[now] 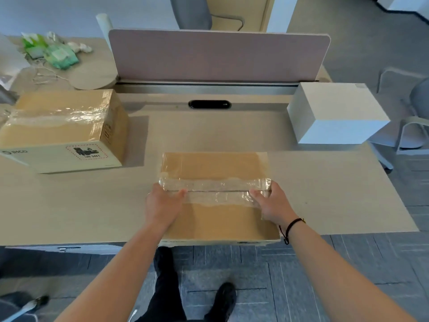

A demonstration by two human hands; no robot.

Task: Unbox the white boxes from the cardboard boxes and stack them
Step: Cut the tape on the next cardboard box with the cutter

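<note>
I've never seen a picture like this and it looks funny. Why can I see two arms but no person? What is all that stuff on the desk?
The camera sits on the person's head and looks down, so you see what they see: their own arms, and their legs and shoes below. There is only this one picture.

The left hand and the right hand rest on the two ends of a brown cardboard box at the near edge of the desk. Shiny clear tape runs across its lid, which is closed. The thumbs lie on the tape; the hands are touching the box, not lifting it.

On the left stands a second cardboard box, also taped shut. On the right sits one white box, already out. Far left are some green packets. A pinkish divider screen stands at the back.
</note>
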